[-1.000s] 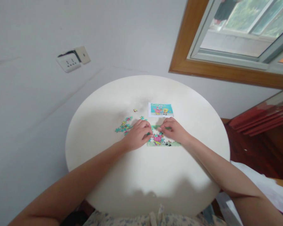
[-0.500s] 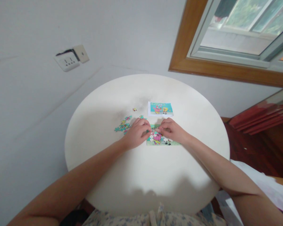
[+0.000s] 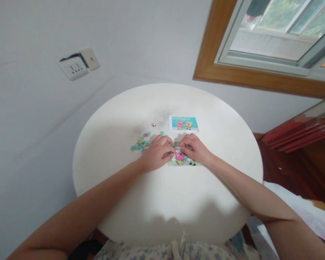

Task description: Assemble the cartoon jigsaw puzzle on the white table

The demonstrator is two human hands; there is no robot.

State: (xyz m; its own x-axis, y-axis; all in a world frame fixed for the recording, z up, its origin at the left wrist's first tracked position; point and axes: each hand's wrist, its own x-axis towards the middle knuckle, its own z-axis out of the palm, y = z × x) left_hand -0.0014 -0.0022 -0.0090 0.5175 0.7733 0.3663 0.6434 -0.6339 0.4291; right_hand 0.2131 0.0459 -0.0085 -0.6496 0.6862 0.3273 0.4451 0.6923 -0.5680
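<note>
A partly assembled jigsaw puzzle (image 3: pixel 180 158) lies on the white table, showing a pink cartoon figure and several pale gaps. My left hand (image 3: pixel 161 151) bends over its left edge, thumb and fingers drawn together; what they hold, if anything, is too small to make out. From the other side, my right hand (image 3: pixel 195 148) pinches a small puzzle piece at the upper part of the puzzle, with the fingers hiding most of it. The two hands' fingertips are close together but apart. Loose puzzle pieces (image 3: pixel 139 145) lie in a heap left of my left hand, partly covered by it.
Behind the puzzle lies a picture card (image 3: pixel 184 124) with pink and yellow cartoon figures. One stray piece (image 3: pixel 154 124) sits farther back on the round white table (image 3: pixel 119 119). A wall with a socket (image 3: pixel 73 67) and a wood-framed window (image 3: pixel 206 70) stand beyond.
My right fingertips have shifted slightly left over the upper part of the puzzle. My left hand stays nearly in place, and the whole view has moved a little.
</note>
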